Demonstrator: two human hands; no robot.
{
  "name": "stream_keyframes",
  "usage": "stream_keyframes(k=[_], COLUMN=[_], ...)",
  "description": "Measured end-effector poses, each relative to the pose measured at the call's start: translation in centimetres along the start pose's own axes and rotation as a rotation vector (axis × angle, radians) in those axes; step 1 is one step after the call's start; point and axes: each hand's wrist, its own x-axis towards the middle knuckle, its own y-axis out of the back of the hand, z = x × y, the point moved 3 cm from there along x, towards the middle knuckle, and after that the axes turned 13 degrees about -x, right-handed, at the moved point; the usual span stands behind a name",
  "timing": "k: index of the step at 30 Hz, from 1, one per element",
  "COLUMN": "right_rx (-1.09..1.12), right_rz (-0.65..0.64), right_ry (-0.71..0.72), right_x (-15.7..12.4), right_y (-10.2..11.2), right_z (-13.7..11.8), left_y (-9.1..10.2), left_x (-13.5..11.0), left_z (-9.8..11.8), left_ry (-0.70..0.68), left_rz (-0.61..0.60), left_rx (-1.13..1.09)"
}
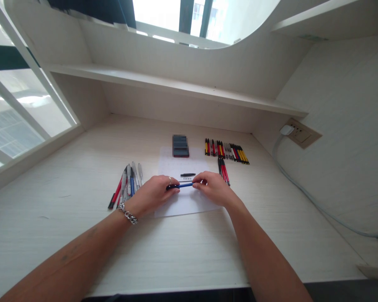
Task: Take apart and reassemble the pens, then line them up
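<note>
A blue pen (185, 185) is held level over a white sheet of paper (185, 201). My left hand (154, 193) grips its dark left end and my right hand (212, 188) pinches its right end. A small black pen part (188, 174) lies on the paper just beyond the hands. A ring shows on my left hand and a chain bracelet on that wrist.
A loose bunch of red, blue and clear pens (126, 186) lies left of the paper. A row of several yellow, red and black pens (225, 151) sits at the back right, two more pens (224, 170) below it. A dark phone (180, 146) rests behind the paper. A wall socket (298, 133) with cable is on the right.
</note>
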Motion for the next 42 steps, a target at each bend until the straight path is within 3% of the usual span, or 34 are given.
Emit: stream_keyframes(k=[10, 19, 24, 39, 42], right_rx=[-0.096, -0.025, -0.010, -0.106, -0.074], right_rz=[-0.080, 0.003, -0.006, -0.079, -0.032], right_ry=[-0.027, -0.080, -0.078, -0.066, -0.046], right_x=[-0.1, 0.1, -0.1, -0.1, 0.1], right_y=[-0.6, 0.4, 0.5, -1.0, -1.1], right_z=[0.7, 1.7, 1.7, 0.8, 0.5], left_y=[-1.0, 2.8, 3.7, 2.9, 2.4], left_x=[0.1, 0.1, 0.1, 0.2, 0.2], left_z=[-0.2, -1.0, -1.5, -0.8, -0.3], left_ry=[-0.009, 0.086, 0.147, 0.129, 0.106], left_rz=[-0.019, 0.097, 0.143, 0.104, 0.085], left_rx=[0.060, 0.089, 0.118, 0.056, 0.014])
